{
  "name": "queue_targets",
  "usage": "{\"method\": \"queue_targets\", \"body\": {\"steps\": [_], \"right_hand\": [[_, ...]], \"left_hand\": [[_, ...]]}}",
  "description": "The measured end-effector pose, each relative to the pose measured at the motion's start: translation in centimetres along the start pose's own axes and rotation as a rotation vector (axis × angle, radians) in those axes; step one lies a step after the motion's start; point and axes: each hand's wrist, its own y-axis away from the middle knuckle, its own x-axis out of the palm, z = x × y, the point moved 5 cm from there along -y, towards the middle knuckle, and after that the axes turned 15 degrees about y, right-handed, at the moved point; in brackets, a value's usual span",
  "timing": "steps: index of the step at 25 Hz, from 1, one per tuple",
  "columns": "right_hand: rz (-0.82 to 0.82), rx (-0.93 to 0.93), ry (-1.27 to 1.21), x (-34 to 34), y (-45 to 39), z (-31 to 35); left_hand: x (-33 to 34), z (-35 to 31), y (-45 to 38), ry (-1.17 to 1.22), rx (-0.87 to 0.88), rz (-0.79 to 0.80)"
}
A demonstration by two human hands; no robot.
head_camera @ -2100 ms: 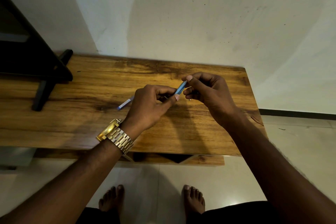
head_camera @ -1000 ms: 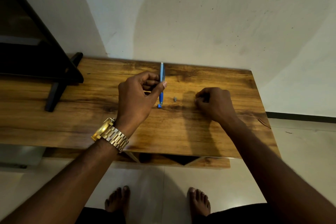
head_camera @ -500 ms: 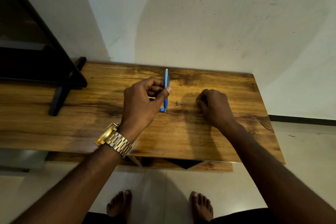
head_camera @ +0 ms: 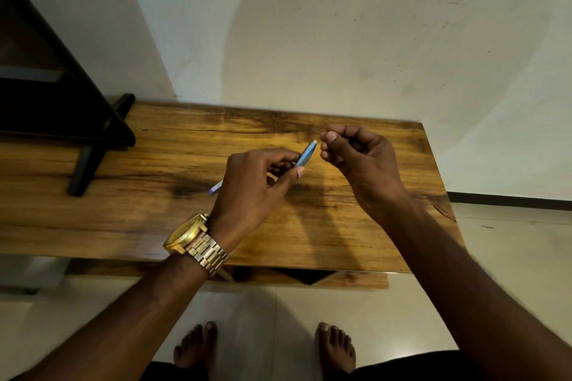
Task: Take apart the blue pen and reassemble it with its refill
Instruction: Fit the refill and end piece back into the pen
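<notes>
My left hand (head_camera: 257, 189) grips the blue pen (head_camera: 306, 153) around its middle and holds it tilted above the wooden table (head_camera: 154, 226). The pen's pale upper end points up and right, and its lower end (head_camera: 215, 188) sticks out past my knuckles to the left. My right hand (head_camera: 360, 161) hovers just right of the pen's upper end, with thumb and fingers pinched together. A pale speck shows between those fingers. The small grey pen part is no longer visible on the table.
A black stand with a slanted leg (head_camera: 83, 170) sits on the table's left part. A white wall rises right behind the table. My bare feet (head_camera: 195, 346) are on the tiled floor below the table's front edge.
My left hand tipped the pen from standing upright on the table to a raised slant. My right hand left the tabletop and rose to the pen's upper end. The small grey part has gone from the table.
</notes>
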Motion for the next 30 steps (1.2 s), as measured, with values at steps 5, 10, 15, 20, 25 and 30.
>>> {"method": "queue_targets", "body": {"steps": [5, 10, 15, 20, 25, 30], "right_hand": [[0.063, 0.010, 0.000, 0.37, 0.45, 0.41], [0.116, 0.032, -0.024, 0.52, 0.48, 0.12], [0.154, 0.034, -0.030, 0.61, 0.39, -0.22], [0.168, 0.036, -0.027, 0.53, 0.42, -0.20], [0.182, 0.008, 0.046, 0.37, 0.55, 0.19], [0.217, 0.074, -0.033, 0.53, 0.44, 0.03]], "left_hand": [[0.43, -0.12, 0.18, -0.033, 0.011, 0.020], [0.44, -0.29, 0.23, -0.036, 0.013, 0.017], [0.28, -0.23, 0.16, -0.041, 0.001, 0.006], [0.17, -0.19, 0.11, -0.056, 0.010, 0.006], [0.14, 0.07, 0.08, -0.060, -0.007, 0.021], [0.15, 0.20, 0.18, -0.042, -0.013, 0.030]]}}
